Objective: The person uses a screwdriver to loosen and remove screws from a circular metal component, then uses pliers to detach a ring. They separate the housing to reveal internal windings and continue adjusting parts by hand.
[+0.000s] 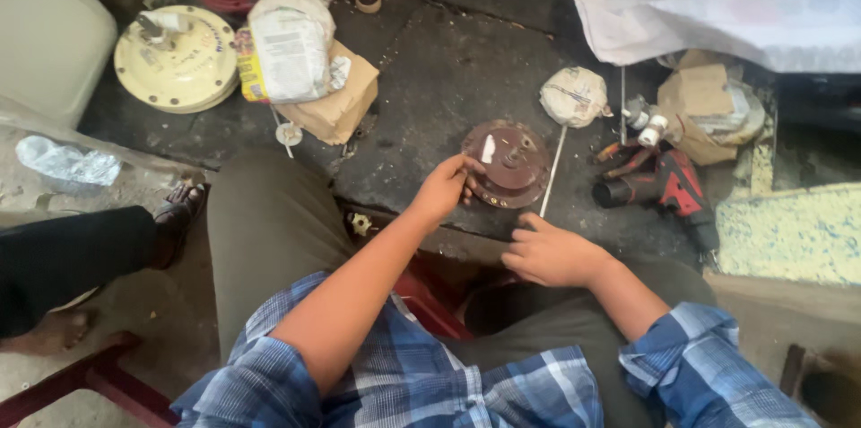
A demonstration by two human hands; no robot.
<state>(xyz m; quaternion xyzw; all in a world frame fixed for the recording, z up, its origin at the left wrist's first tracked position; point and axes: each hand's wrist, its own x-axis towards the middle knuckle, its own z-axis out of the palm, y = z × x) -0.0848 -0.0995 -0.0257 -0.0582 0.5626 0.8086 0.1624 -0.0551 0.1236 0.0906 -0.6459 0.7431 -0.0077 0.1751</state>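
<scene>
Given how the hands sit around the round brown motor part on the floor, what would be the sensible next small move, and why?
Probably bring the right hand up to the brown round motor part to steady its near rim. Only the left hand touches it, fingers on its left edge, while the right hand rests apart on the floor below it. The part lies flat beside a thin white rod.

A floor-level repair workshop: power drill (pixel 659 184), round motor covers (pixel 177 57), grimy concrete floor (pixel 448 69)
</scene>
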